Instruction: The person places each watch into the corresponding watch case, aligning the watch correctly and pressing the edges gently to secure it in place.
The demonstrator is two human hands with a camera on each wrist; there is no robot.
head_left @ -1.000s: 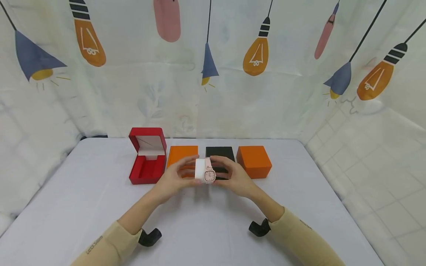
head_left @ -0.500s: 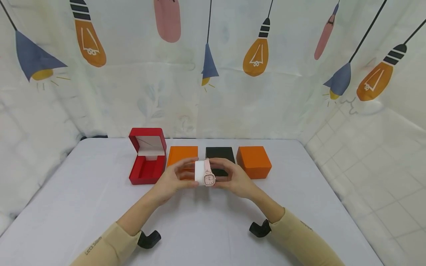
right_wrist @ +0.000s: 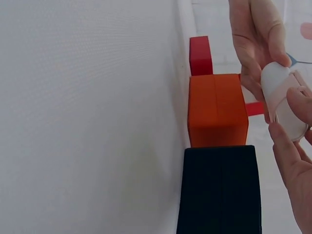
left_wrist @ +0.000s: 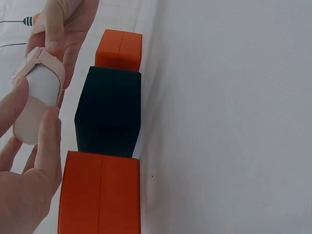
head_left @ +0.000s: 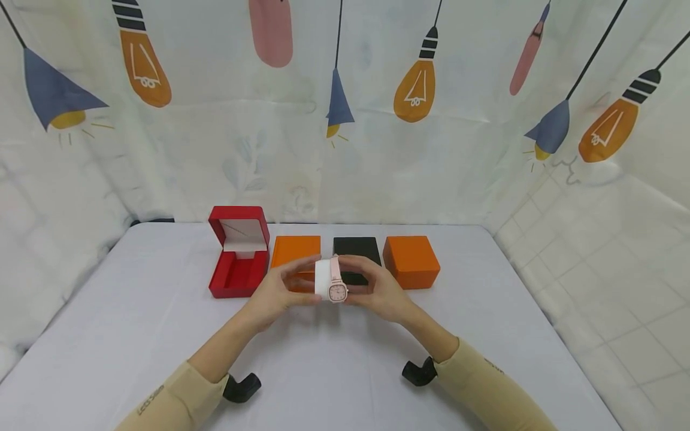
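A pink wristwatch (head_left: 338,292) with a squarish dial is strapped round a white watch pillow (head_left: 322,280). My left hand (head_left: 277,297) grips the pillow's left end between thumb and fingers, while my right hand (head_left: 384,293) holds the watch side the same way. Both hands are over the near side of the boxes, with the dial turned toward me. In the left wrist view, the pale strap bends over the rounded white pillow (left_wrist: 36,114). From the right wrist view, the right thumb lies across the strap (right_wrist: 280,95).
At the left stands a red watch box (head_left: 232,293) with its lid up and a white lining. An orange box (head_left: 296,246), a dark box (head_left: 356,245) and another orange box (head_left: 412,257) line the back of the white-covered table (head_left: 334,371). Behind hangs a patterned curtain (head_left: 366,161).
Since one second ago, the watch dial has shifted slightly down toward me as the pillow tilted a little. Both hands keep their grip, and the boxes stay put.
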